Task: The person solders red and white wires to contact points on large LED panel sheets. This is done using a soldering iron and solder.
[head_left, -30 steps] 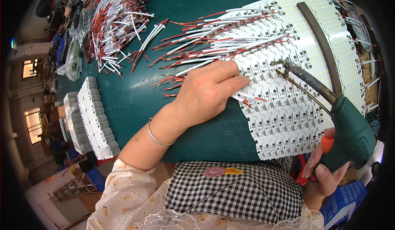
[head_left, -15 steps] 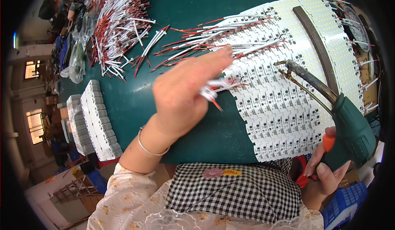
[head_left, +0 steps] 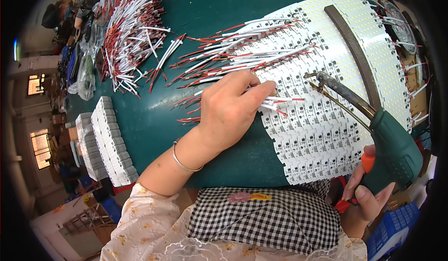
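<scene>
Above the left edge of a sheet of white circuit boards [head_left: 312,135], my left hand [head_left: 231,109] is closed on a few thin wires [head_left: 278,100] in white sleeves with red ends. Their tips reach over the boards; more red ends stick out behind the hand. My right hand [head_left: 368,195] grips a dark green soldering gun [head_left: 396,144] by its handle, near the orange trigger [head_left: 368,162]. Its metal tip [head_left: 315,80] hovers over or just touches the boards, right of my left hand; I cannot tell which. More sleeved wires [head_left: 252,41] lie across the boards' upper left part.
A brown curved bar [head_left: 352,51] rests across the boards. On the green table [head_left: 158,116] a large heap of wires [head_left: 133,37] lies at the far left, with stacks of white boards [head_left: 109,139] nearer. A blue crate [head_left: 392,230] stands at lower right.
My left hand has turned and moved a little right and down, bringing the wire tips over the boards. The soldering gun has shifted slightly left.
</scene>
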`<action>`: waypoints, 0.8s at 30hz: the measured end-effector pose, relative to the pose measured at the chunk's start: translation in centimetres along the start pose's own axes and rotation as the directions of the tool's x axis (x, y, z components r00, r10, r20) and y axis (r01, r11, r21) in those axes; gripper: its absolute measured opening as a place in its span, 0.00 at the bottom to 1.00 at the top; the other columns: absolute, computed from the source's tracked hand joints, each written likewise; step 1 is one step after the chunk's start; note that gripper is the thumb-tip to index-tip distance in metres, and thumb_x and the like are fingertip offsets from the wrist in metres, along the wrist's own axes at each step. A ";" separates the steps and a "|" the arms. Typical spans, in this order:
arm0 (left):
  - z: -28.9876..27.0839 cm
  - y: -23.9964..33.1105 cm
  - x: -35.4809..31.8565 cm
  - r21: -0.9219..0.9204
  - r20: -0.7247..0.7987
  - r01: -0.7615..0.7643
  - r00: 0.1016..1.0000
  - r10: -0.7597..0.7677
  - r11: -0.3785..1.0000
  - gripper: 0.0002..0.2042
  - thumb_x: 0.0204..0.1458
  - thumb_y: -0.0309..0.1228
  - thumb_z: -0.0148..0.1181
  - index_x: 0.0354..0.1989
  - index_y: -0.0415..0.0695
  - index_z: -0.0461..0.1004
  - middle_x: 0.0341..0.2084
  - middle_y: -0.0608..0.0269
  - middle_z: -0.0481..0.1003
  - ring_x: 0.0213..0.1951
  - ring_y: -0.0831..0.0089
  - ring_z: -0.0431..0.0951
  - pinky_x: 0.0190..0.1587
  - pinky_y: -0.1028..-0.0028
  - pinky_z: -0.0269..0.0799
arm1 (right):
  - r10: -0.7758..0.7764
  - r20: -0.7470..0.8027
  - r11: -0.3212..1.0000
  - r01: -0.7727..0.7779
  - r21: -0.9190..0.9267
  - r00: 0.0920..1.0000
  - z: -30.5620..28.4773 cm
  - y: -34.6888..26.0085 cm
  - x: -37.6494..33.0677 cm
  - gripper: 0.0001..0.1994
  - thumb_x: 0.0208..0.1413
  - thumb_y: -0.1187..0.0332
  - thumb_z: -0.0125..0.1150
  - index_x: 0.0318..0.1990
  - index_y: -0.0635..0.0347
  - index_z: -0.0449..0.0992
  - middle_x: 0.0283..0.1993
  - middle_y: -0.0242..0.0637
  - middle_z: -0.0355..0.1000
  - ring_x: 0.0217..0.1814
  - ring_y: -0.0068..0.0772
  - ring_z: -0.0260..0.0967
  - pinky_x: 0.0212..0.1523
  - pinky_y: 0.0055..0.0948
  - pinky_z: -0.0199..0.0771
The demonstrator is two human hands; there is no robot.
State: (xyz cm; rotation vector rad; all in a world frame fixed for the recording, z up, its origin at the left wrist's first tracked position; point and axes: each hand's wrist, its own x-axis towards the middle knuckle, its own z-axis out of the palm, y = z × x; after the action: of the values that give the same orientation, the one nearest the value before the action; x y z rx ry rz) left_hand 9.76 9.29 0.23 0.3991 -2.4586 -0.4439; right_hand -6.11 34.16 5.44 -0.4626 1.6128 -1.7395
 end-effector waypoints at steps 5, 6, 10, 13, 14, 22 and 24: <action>0.5 -0.6 -0.2 -0.042 -0.036 0.003 0.999 -0.005 0.999 0.16 0.30 0.14 0.59 0.32 0.42 0.77 0.21 0.62 0.74 0.23 0.68 0.75 0.23 0.75 0.69 | 0.013 -0.014 1.000 -0.013 -0.005 1.000 0.4 0.0 0.1 0.36 0.43 0.68 0.66 0.54 0.79 0.53 0.23 0.43 0.66 0.13 0.23 0.62 0.13 0.19 0.68; 0.5 -0.6 0.0 -0.036 -0.059 -0.024 0.998 0.022 0.999 0.16 0.30 0.14 0.59 0.31 0.42 0.77 0.21 0.62 0.75 0.22 0.68 0.75 0.23 0.75 0.69 | 0.011 -0.021 1.000 -0.011 -0.007 1.000 0.4 0.0 0.1 0.36 0.42 0.68 0.66 0.54 0.79 0.53 0.22 0.43 0.66 0.13 0.23 0.62 0.13 0.19 0.68; 0.3 -0.6 -0.3 0.010 -0.058 -0.080 0.995 0.081 0.997 0.15 0.30 0.14 0.57 0.30 0.40 0.77 0.22 0.61 0.75 0.23 0.68 0.75 0.23 0.74 0.70 | 0.006 -0.008 1.000 -0.006 -0.012 1.000 0.4 0.1 0.2 0.36 0.43 0.68 0.66 0.54 0.79 0.53 0.22 0.43 0.66 0.13 0.23 0.61 0.13 0.19 0.68; 0.0 -0.4 -0.2 0.033 -0.037 -0.124 0.992 0.125 0.992 0.14 0.31 0.14 0.57 0.30 0.40 0.77 0.22 0.61 0.76 0.24 0.68 0.75 0.23 0.74 0.70 | 0.003 -0.024 1.000 -0.003 -0.022 1.000 0.5 0.0 0.3 0.36 0.43 0.68 0.66 0.54 0.79 0.53 0.23 0.43 0.66 0.13 0.23 0.61 0.14 0.19 0.68; 0.0 -0.4 -0.2 0.034 -0.036 -0.122 0.992 0.123 0.992 0.14 0.31 0.14 0.57 0.30 0.40 0.77 0.22 0.61 0.76 0.24 0.68 0.75 0.23 0.74 0.70 | 0.008 -0.013 1.000 -0.009 -0.024 1.000 0.4 0.0 0.3 0.36 0.43 0.68 0.66 0.54 0.79 0.53 0.23 0.43 0.66 0.13 0.23 0.61 0.14 0.19 0.68; 0.3 -0.6 -0.3 -0.037 0.041 -0.102 0.994 0.103 0.994 0.15 0.33 0.14 0.56 0.33 0.40 0.76 0.23 0.59 0.75 0.24 0.66 0.75 0.25 0.72 0.72 | 0.042 -0.002 0.998 -0.042 -0.044 0.999 0.6 -0.1 0.3 0.35 0.41 0.68 0.66 0.53 0.80 0.54 0.24 0.45 0.67 0.13 0.23 0.61 0.13 0.18 0.67; 0.3 -0.7 -0.3 -0.050 0.053 -0.096 0.994 0.099 0.994 0.15 0.33 0.14 0.56 0.33 0.40 0.76 0.23 0.59 0.75 0.25 0.66 0.75 0.25 0.72 0.72 | 0.080 -0.014 0.994 -0.081 -0.076 0.997 0.7 0.0 0.1 0.34 0.40 0.68 0.66 0.52 0.81 0.56 0.30 0.49 0.68 0.15 0.24 0.62 0.13 0.18 0.67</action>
State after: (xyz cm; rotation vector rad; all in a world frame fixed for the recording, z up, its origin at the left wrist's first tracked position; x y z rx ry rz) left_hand 9.97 8.88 -0.44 0.2490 -2.5037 -0.4764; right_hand -5.74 33.57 5.57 -0.4188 1.6872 -1.6284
